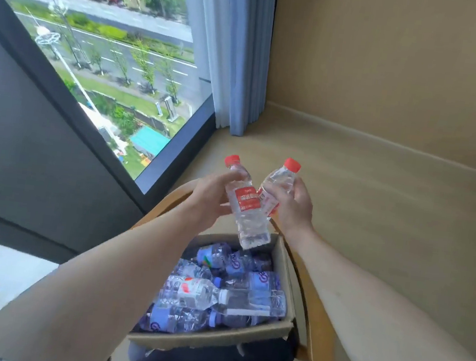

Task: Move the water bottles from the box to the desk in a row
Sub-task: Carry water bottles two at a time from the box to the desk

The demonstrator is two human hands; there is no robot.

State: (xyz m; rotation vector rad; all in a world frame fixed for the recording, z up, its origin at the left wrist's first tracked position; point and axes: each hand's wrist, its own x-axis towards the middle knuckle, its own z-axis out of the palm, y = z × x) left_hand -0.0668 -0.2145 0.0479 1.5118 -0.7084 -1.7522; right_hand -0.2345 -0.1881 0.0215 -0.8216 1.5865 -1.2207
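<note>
Gripping bottles (245, 208) (one per hand (210, 198))

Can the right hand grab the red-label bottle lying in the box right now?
Probably not yet. The right hand already grips a red-capped bottle, so it is occupied. The red-label bottle itself lies on top in the cardboard box, uncovered.

Pale blue curtain (242, 61) hanging in the corner beside a dark-framed window (103, 44) overlooking a tree-lined road, beige wall (395, 64) at right, curved wooden chair (318, 325) below, near the window
</note>
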